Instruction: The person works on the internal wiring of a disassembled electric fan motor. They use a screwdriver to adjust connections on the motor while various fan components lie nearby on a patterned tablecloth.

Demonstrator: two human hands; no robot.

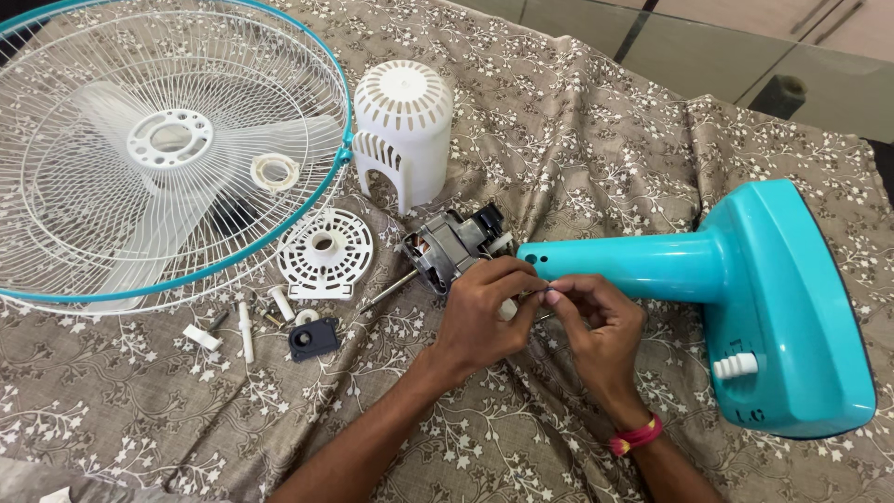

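A turquoise fan stand lies on its side on a patterned cloth, its neck pointing left. The bare fan motor with its metal shaft sits at the neck's end. My left hand curls around the motor's lower right side, beside the neck tip. My right hand meets it there, fingertips pinched on something small at the joint; what it is stays hidden by the fingers. A red band circles my right wrist.
White wire fan guard with turquoise rim lies at the left over the blades. A white motor cover stands upright behind. A round white slotted plate, a dark small part and loose white pegs lie nearby.
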